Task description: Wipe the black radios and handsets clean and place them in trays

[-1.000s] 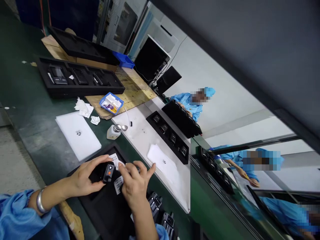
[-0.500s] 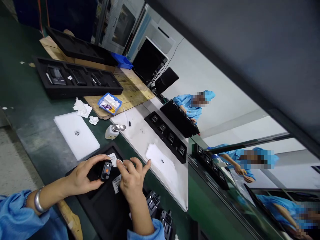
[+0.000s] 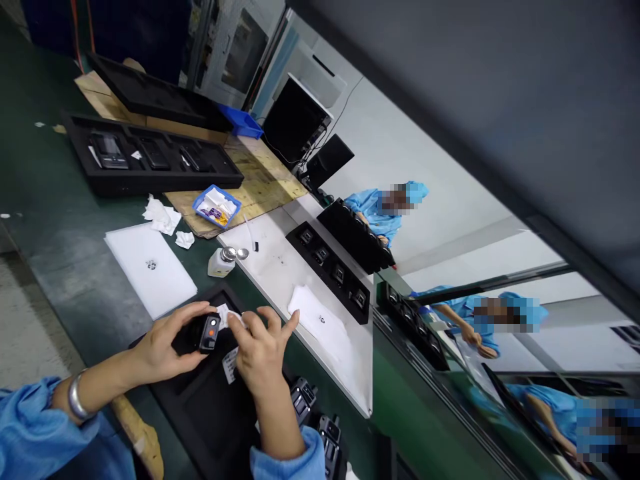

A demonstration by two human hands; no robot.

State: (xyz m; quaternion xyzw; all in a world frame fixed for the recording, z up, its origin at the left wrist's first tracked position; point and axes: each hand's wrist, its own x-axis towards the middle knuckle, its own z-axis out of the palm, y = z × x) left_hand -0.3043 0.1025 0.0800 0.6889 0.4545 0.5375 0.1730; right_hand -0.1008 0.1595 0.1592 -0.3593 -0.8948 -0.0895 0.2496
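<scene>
My left hand [image 3: 163, 347] is closed around a small black device [image 3: 210, 333] with a white and an orange button on its end face. Close beside it, my right hand [image 3: 263, 347] pinches a crumpled white tissue [image 3: 227, 316] between thumb and index finger, its other fingers spread. The tissue is partly hidden by the fingers. Below both hands lies a black foam tray [image 3: 215, 420]. A white printed label [image 3: 230, 366] shows on it beside my right hand. Several black devices [image 3: 329, 437] stand to the right of my right forearm.
A stack of white sheets [image 3: 150, 267], crumpled tissues [image 3: 163, 215] and a pump bottle [image 3: 221, 262] lie beyond the tray. Farther off are a blue box [image 3: 216, 207] and a foam tray with devices [image 3: 165, 180]. Co-workers in blue [image 3: 370, 203] sit to the right.
My right hand has shifted slightly left and up, with the tissue. The device in my left hand has turned and moved a little. The view has shifted slightly.
</scene>
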